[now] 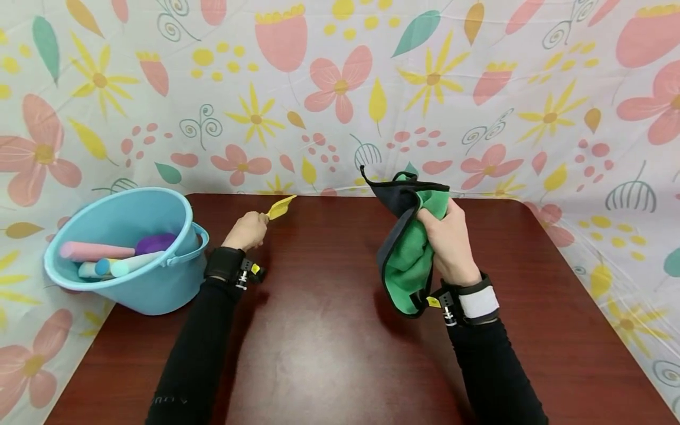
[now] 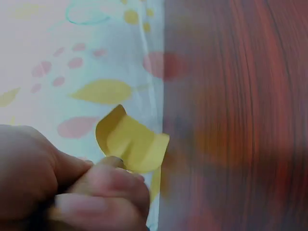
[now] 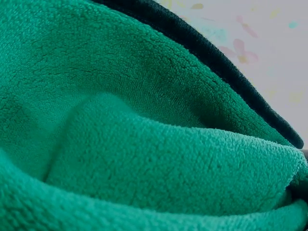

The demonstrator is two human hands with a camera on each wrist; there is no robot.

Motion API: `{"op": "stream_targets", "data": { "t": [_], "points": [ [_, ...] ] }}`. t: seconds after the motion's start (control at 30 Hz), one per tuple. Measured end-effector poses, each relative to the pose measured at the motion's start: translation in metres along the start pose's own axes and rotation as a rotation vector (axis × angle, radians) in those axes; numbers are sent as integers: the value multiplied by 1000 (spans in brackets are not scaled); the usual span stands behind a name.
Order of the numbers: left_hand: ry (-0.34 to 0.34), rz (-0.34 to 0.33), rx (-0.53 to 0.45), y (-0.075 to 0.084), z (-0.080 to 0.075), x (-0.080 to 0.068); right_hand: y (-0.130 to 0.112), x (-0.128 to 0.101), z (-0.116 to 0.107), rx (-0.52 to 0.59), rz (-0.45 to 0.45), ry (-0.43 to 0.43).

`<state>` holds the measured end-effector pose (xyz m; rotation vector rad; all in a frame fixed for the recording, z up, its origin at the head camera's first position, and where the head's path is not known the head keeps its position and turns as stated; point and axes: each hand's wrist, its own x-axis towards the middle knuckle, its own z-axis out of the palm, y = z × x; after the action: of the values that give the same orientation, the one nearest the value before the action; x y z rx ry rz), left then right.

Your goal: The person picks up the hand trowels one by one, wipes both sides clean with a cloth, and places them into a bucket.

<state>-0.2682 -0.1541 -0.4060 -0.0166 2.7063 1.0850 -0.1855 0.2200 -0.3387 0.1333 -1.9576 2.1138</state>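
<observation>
My left hand (image 1: 248, 229) grips a small yellow shovel (image 1: 280, 207) above the back left of the table; its blade points away to the right. In the left wrist view the curved yellow blade stands out beyond my fingers (image 2: 113, 185), which hide the handle. Gathered in my right hand (image 1: 450, 245) is a green plush towel (image 1: 406, 265) with black edging and a dark grey back. It hangs in folds above the table, right of centre. Green folds fill most of the right wrist view, and my right hand is hidden there.
A light blue bucket (image 1: 180, 289) stands tilted at the table's left edge. Inside lie a pink stick-like piece (image 1: 95, 251), a purple piece (image 1: 155, 243) and several pale rods. Behind the brown table (image 1: 319, 330) hangs a flower-print curtain (image 1: 340, 147).
</observation>
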Motion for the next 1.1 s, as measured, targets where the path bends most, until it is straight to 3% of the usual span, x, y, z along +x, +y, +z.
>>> {"op": "stream_targets", "data": {
  "t": [0.17,0.47,0.73,1.1],
  "points": [
    [-59,31,-259,6,17,-11,-7,3,19,-57,-37,-23],
    [-172,151,-463,33,35,-28,-9,5,43,-57,-88,-76],
    [-245,250,-563,55,42,-38,-3,6,52,-62,-101,-82],
    [-266,316,-567,76,52,-43,3,9,62,-109,-95,-105]
  ]
}}
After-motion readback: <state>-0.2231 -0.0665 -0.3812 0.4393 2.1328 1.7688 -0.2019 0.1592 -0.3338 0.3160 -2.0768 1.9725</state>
